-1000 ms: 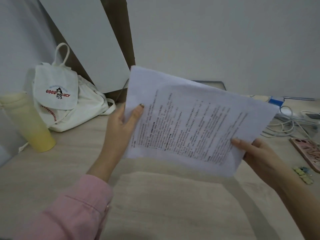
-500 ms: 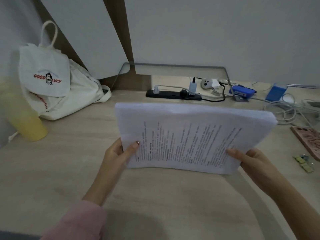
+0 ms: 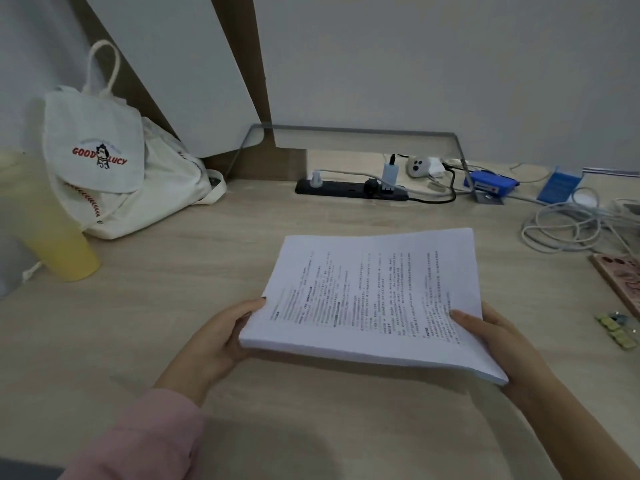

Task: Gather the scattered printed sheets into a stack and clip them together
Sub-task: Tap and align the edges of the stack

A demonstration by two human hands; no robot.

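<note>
Item: stack of printed sheets (image 3: 374, 299), gathered, edges roughly squared, text face up; a second ago I held it upright and a moment later stood it on edge, now it is tipped flat and low over the tabletop (image 3: 166, 306), its near edge apparently just clear of the surface. Holders: my left hand (image 3: 221, 336) grips the stack's near-left edge, thumb on top, fingers (image 3: 242, 318) curled beneath; my right hand (image 3: 498, 344) grips its near-right corner likewise, thumb lying across the print. Meaning, as I judge it: gathering is done, and only clipping remains. Right of the stack, well apart: small yellow-green clips (image 3: 616, 332), beside a pink phone case (image 3: 620, 278); one hand would need to let go to fetch one. Beyond the stack: black power strip (image 3: 349, 188) with plugs, blue stapler (image 3: 490, 183), coiled white cable (image 3: 568, 230). Left of the stack, well apart: yellow cup (image 3: 52, 233), white drawstring bag (image 3: 114, 168).
</note>
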